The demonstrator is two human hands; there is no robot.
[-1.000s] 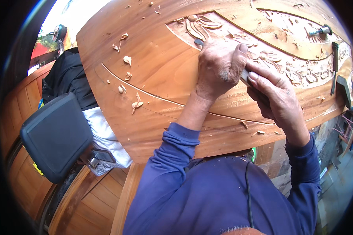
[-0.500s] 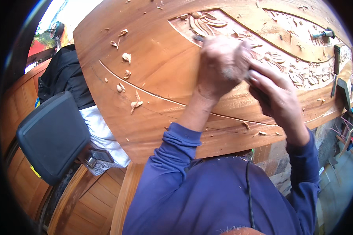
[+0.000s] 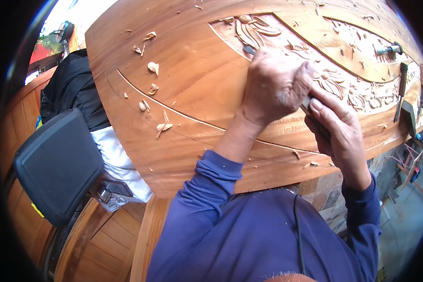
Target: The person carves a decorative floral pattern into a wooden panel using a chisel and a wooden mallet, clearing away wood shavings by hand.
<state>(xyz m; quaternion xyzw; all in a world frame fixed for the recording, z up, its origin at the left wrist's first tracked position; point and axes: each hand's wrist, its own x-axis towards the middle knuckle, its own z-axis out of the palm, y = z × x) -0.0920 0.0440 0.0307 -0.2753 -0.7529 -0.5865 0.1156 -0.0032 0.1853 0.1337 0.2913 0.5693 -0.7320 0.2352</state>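
Note:
A wood-carving chisel (image 3: 249,50) is held in both hands, slanting across a large wooden panel (image 3: 188,75). My left hand (image 3: 277,84) is closed around its shank, close above the wood. Behind it, my right hand (image 3: 338,127) grips the handle, with the fingers wrapped round it. The metal tip lies at the lower left border of a recessed carving of leaves and flowers (image 3: 331,80). Most of the shank is hidden under the left hand.
Curled wood shavings (image 3: 153,68) lie scattered over the panel. A metal clamp-like piece (image 3: 389,49), a dark-handled tool (image 3: 401,82) and a dark block (image 3: 409,115) rest at the right. A black chair-like pad (image 3: 61,167) and dark cloth (image 3: 73,89) are beyond the left edge.
Both hands and the chisel have shifted slightly right and down, the right hand more so. More of the metal tip shows now. The whole view has also shifted a little.

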